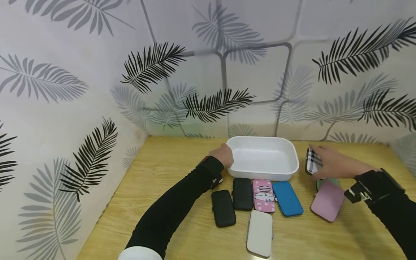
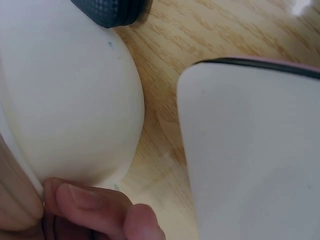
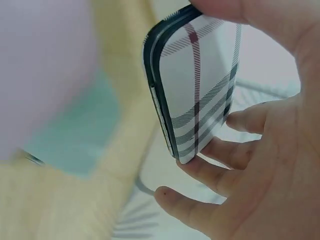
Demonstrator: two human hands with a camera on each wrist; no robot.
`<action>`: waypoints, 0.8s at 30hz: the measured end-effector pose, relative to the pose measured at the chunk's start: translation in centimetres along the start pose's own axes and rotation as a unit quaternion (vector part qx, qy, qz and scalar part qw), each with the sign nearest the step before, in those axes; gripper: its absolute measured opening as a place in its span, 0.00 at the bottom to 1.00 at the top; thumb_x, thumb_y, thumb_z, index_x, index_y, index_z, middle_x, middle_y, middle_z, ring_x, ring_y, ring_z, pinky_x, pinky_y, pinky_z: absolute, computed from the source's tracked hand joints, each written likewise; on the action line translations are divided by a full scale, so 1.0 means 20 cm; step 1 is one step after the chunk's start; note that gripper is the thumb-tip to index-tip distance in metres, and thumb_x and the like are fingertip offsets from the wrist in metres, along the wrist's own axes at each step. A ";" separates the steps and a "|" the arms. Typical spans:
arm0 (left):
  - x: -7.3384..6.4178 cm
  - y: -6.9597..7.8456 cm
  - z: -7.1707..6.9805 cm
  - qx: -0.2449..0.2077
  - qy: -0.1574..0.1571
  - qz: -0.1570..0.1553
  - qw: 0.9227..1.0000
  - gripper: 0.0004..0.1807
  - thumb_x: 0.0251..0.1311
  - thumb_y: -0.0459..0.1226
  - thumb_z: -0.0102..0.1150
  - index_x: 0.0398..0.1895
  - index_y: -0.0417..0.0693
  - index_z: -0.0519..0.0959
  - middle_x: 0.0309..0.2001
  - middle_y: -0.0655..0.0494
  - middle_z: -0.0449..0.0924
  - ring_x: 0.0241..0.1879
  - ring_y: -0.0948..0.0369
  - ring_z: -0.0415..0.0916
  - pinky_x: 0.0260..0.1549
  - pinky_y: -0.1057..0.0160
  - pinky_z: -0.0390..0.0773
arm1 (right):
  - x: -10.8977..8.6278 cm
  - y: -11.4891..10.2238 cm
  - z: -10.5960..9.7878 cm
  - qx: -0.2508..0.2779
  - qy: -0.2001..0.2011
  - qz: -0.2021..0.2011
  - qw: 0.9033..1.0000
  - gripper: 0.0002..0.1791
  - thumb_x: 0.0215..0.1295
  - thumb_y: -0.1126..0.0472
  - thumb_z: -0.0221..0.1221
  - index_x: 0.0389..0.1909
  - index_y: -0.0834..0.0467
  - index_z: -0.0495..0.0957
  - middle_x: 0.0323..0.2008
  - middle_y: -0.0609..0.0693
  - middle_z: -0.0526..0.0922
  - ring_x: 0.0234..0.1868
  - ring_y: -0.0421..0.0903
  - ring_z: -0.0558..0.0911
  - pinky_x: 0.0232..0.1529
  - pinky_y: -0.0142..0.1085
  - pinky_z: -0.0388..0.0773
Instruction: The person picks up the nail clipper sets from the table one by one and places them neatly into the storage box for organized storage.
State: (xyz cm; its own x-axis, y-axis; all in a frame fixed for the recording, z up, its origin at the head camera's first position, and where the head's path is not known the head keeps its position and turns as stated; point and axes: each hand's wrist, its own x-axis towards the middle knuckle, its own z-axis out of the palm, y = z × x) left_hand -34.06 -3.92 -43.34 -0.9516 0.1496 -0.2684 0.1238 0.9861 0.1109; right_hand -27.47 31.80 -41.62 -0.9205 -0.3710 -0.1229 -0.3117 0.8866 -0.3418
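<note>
My left hand [image 1: 223,156] grips the left rim of a white plastic basin [image 1: 231,164]; in the left wrist view its curled fingers [image 2: 95,202] touch the basin's edge. My right hand [image 1: 338,164] holds a plaid case [image 1: 313,161] up on its edge, right of the basin. The right wrist view shows this case [image 3: 200,90] between thumb and fingertips, white with dark and red stripes and a dark rim. Below that hand lie a pink case [image 1: 328,202] and a green case [image 1: 332,181], partly covered.
Before the basin lie two black cases [image 1: 223,208] [image 1: 242,194], a pink cartoon case [image 1: 264,196], a blue case [image 1: 287,198] and a cream case [image 1: 260,233]. A pale flat object [image 2: 255,140] with a dark edge sits close to the left wrist camera. Leaf-patterned sheeting [image 1: 208,72] stands behind the wooden table [image 1: 156,180].
</note>
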 end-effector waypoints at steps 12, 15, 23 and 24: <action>-0.02 -0.01 -0.01 0.001 0.002 0.018 1.000 0.32 0.78 0.41 0.42 0.77 0.32 0.52 0.27 0.51 0.76 0.19 0.60 0.65 0.25 0.61 0.64 | 0.20 -0.26 -0.11 -0.034 0.037 -0.065 0.997 0.48 0.52 0.51 0.75 0.74 0.57 0.66 0.69 0.76 0.61 0.66 0.73 0.65 0.56 0.66 0.71; 0.00 -0.01 0.00 0.003 -0.003 0.020 1.000 0.33 0.78 0.41 0.43 0.77 0.32 0.52 0.22 0.52 0.74 0.17 0.60 0.64 0.23 0.61 0.64 | 0.28 -0.32 -0.05 -0.056 0.028 -0.083 0.995 0.46 0.51 0.53 0.75 0.72 0.57 0.69 0.68 0.76 0.64 0.65 0.71 0.68 0.56 0.63 0.73; 0.05 -0.01 0.03 0.004 -0.005 0.014 1.000 0.34 0.77 0.42 0.44 0.78 0.33 0.51 0.18 0.54 0.70 0.16 0.61 0.63 0.23 0.60 0.64 | 0.37 -0.42 0.04 -0.105 -0.043 -0.074 0.991 0.43 0.49 0.56 0.75 0.69 0.57 0.72 0.65 0.74 0.68 0.52 0.59 0.78 0.46 0.53 0.81; 0.05 -0.01 0.03 0.004 -0.004 0.013 1.000 0.34 0.78 0.42 0.44 0.78 0.33 0.51 0.17 0.54 0.70 0.16 0.61 0.63 0.23 0.60 0.64 | 0.37 -0.43 0.04 -0.107 -0.048 -0.072 0.990 0.42 0.49 0.57 0.75 0.69 0.57 0.73 0.64 0.73 0.70 0.50 0.58 0.78 0.45 0.51 0.81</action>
State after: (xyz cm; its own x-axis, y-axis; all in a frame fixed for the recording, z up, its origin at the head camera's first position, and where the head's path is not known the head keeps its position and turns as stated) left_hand -34.83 -4.02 -44.14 -0.9460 0.1755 -0.2727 0.1507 0.9825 0.1093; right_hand -31.48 21.22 -40.43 -0.8390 -0.5140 -0.1782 -0.4912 0.8566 -0.1582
